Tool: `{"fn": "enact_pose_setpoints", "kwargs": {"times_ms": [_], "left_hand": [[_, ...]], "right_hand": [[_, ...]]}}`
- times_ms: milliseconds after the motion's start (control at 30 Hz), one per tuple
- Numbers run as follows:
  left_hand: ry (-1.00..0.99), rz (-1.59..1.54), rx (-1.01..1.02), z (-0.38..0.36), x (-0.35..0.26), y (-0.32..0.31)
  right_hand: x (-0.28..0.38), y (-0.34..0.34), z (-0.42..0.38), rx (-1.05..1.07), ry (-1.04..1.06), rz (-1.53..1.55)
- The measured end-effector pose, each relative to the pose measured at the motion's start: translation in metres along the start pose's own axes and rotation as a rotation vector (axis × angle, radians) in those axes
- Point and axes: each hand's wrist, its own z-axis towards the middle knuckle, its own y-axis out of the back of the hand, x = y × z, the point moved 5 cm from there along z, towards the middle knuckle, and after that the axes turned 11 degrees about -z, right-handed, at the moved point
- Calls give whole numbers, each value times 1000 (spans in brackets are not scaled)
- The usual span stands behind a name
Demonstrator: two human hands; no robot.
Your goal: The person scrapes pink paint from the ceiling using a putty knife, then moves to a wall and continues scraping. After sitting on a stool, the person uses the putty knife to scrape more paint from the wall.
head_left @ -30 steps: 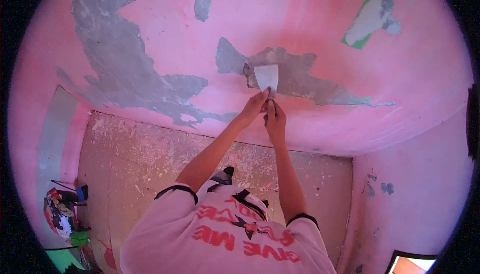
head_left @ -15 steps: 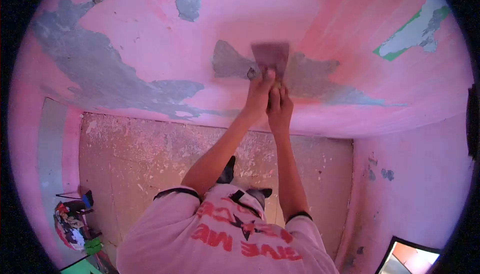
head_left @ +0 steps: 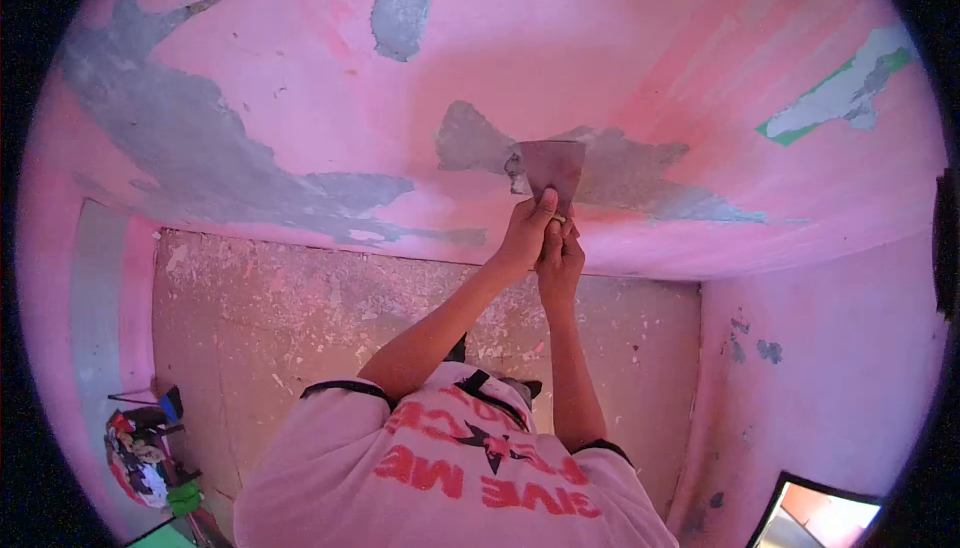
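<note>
Both my hands grip one flat scraper (head_left: 553,168), its wide blade pointing up the pink wall (head_left: 540,78). My left hand (head_left: 526,236) is closed near the base of the blade, the thumb lying along it. Just below and to the right, my right hand (head_left: 561,260) wraps round the handle, which the fingers mostly hide. The blade overlaps a bare grey patch (head_left: 635,173) where paint is gone. Beside the blade's left edge, a small dark, ragged spot (head_left: 516,174) shows in the patch.
A larger grey patch (head_left: 200,128) spreads over the wall at left. Paint flakes are scattered on the floor (head_left: 270,318). At lower left lies a pile of clothes or rags (head_left: 140,453); at lower right stands a framed mirror (head_left: 820,518). A side wall (head_left: 810,368) rises on the right.
Both hands and the scraper have moved down the wall, toward the floor. The blade now sits lower over the grey patch, and the view has shifted slightly.
</note>
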Motion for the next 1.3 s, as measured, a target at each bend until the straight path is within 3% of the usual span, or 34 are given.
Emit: {"fn": "enact_pose_setpoints", "kwargs": {"times_ms": [233, 333, 400, 533, 633, 700, 833, 1200, 1300], "left_hand": [[-15, 24, 5, 0, -3, -6], [18, -58, -33, -3, 6, -5], [6, -67, -20, 4, -2, -12], [11, -54, -54, -2, 9, -8], [16, -53, -60, 7, 5, -7], [11, -56, -53, 0, 0, -14], [-62, -128, -49, -3, 3, -16], [16, -115, -53, -4, 4, -14], [4, -91, -18, -7, 3, -13]], "right_hand": [[-2, 7, 3, 59, -25, -63], [-5, 4, -1, 81, -148, 21], [5, 6, 3, -10, -66, -62], [4, 8, -2, 21, -49, -41], [16, 10, 6, -97, 106, -31], [7, 16, 5, 52, -129, -60], [2, 12, 2, -46, -35, -5], [8, 19, -5, 58, -193, -123], [9, 14, -12, -12, -165, -37]]}}
